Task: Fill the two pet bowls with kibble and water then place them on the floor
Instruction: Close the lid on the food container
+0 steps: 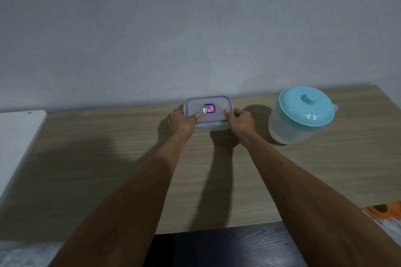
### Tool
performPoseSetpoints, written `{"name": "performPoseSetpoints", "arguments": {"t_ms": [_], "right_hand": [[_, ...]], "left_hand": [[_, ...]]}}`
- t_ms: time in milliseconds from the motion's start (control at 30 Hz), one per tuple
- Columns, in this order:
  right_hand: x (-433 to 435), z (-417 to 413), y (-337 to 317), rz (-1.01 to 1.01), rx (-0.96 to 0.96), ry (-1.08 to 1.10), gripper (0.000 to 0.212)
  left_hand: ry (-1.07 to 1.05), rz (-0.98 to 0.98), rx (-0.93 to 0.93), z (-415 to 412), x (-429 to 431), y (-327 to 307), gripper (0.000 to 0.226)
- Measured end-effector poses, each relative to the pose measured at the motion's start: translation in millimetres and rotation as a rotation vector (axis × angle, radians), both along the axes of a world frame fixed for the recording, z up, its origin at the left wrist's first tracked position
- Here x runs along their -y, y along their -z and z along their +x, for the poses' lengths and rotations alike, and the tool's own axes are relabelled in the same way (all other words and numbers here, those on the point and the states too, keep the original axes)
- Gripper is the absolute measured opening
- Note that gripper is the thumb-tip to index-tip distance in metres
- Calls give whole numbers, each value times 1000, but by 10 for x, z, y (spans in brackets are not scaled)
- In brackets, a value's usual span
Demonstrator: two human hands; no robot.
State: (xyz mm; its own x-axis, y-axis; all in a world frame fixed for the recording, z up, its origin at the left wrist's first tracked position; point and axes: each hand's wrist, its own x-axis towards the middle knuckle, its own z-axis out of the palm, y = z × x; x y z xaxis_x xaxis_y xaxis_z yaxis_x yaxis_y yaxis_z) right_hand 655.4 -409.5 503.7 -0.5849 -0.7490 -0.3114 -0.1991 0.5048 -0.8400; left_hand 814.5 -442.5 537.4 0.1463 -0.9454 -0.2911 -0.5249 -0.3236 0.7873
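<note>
Clearly you are near the start: no pet bowls are in view and nothing is poured. Your left hand (181, 120) and right hand (239, 120) clasp the ends of the clear rectangular plastic box with a blue-rimmed lid (208, 112), at the back of the pale wooden table (108, 147). Its sticker is too blurred to read. The lidded translucent jug with a turquoise top (301, 115) stands just to the right.

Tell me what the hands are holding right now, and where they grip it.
Both hands hold the clear lidded container on the table: left hand at its left end, right hand at its right end, thumbs on the lid.
</note>
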Motion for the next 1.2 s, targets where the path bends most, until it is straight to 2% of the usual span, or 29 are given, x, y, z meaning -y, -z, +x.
{"name": "performPoseSetpoints", "arguments": {"t_ms": [133, 400, 667, 900, 1100, 1200], "right_hand": [[-1, 16, -4, -7, -12, 10, 39], [-11, 20, 15, -26, -36, -1, 38], [-174, 111, 10, -84, -19, 21, 36], [-785, 324, -160, -147, 83, 14, 34], [-1660, 514, -654, -186, 205, -22, 32], [-2161, 652, -874, -219, 261, -42, 19]], "left_hand": [[0, 17, -32, 12, 11, 63, 42], [-35, 21, -64, 10, 13, 127, 43], [-17, 40, -353, 98, -108, 203, 35], [-56, 8, -351, 322, -732, 37, 22], [-57, -87, -334, 527, -1583, -439, 25], [-69, -128, -310, 656, -2071, -627, 20]]}}
